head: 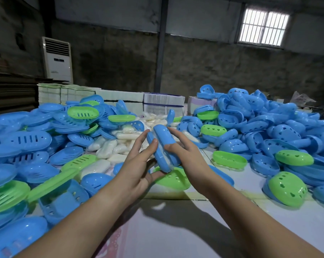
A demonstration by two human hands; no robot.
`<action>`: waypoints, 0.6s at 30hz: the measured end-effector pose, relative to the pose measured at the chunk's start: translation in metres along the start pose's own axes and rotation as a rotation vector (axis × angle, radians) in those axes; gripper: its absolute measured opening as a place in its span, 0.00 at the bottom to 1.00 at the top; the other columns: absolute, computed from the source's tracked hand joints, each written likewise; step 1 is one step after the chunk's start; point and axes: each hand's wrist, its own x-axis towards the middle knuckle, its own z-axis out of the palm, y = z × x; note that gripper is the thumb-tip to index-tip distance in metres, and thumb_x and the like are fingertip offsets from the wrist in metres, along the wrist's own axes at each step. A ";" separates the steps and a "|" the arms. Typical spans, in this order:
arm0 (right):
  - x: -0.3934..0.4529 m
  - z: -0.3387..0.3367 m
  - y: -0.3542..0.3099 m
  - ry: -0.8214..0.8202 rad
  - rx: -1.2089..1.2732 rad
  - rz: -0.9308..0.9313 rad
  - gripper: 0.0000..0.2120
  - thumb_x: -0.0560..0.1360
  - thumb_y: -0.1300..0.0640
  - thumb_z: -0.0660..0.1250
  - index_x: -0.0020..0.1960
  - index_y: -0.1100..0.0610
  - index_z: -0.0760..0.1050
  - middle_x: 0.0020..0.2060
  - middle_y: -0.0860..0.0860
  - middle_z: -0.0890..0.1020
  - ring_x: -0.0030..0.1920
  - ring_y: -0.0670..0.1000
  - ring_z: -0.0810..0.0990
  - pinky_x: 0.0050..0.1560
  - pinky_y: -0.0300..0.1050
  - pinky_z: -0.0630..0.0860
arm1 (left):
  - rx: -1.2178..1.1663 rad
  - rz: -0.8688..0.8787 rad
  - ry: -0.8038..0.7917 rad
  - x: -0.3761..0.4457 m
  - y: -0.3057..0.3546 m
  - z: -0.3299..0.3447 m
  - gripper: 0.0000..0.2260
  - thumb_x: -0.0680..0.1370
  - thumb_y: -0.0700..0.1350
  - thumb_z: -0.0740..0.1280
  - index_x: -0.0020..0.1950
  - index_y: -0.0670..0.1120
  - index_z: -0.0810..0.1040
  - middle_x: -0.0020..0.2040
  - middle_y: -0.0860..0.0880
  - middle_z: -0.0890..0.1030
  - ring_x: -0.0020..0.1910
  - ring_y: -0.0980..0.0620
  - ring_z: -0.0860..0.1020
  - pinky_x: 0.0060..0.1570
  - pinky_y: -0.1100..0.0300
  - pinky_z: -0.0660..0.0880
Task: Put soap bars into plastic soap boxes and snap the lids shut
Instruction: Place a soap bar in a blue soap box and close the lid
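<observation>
Head view: one blue soap box [164, 148] held above the table [176, 229], long axis running away, tilted left.
Hands: left hand [138, 162] and right hand [189, 155] both grip it.
Count: piles uncountable.

Table [176, 229]: heap of slotted box halves [27, 146] along left edge; larger heap of pierced halves [269, 127] along right edge. Soap bars [110, 148] piled between heaps, toward far edge. Bundled paper stacks [163, 105] behind soap. Near edge bare, between forearms.
</observation>
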 end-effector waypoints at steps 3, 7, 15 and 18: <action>-0.001 0.002 0.002 0.006 0.014 -0.021 0.30 0.65 0.48 0.71 0.67 0.37 0.73 0.56 0.55 0.82 0.55 0.54 0.83 0.57 0.50 0.80 | -0.036 -0.003 0.010 0.000 0.000 0.000 0.26 0.68 0.50 0.73 0.65 0.63 0.77 0.56 0.46 0.87 0.58 0.45 0.84 0.43 0.46 0.84; 0.002 0.003 0.005 0.072 0.111 -0.040 0.27 0.66 0.51 0.73 0.63 0.35 0.75 0.52 0.48 0.84 0.52 0.49 0.84 0.49 0.43 0.79 | -0.108 0.047 0.054 0.001 0.004 -0.001 0.28 0.68 0.49 0.73 0.68 0.60 0.75 0.62 0.46 0.84 0.51 0.47 0.87 0.37 0.48 0.83; 0.000 0.001 0.002 0.043 0.051 -0.040 0.30 0.65 0.50 0.73 0.66 0.37 0.73 0.60 0.56 0.78 0.56 0.52 0.82 0.55 0.49 0.80 | -0.113 0.117 0.055 0.001 0.007 -0.002 0.24 0.70 0.48 0.72 0.66 0.60 0.76 0.59 0.48 0.86 0.48 0.51 0.87 0.39 0.47 0.84; -0.001 -0.002 0.000 0.028 0.052 -0.043 0.29 0.65 0.49 0.74 0.65 0.35 0.74 0.61 0.56 0.77 0.60 0.54 0.80 0.59 0.52 0.80 | -0.105 0.136 0.068 0.000 0.010 -0.002 0.25 0.71 0.49 0.72 0.68 0.60 0.75 0.59 0.49 0.85 0.48 0.51 0.87 0.41 0.45 0.84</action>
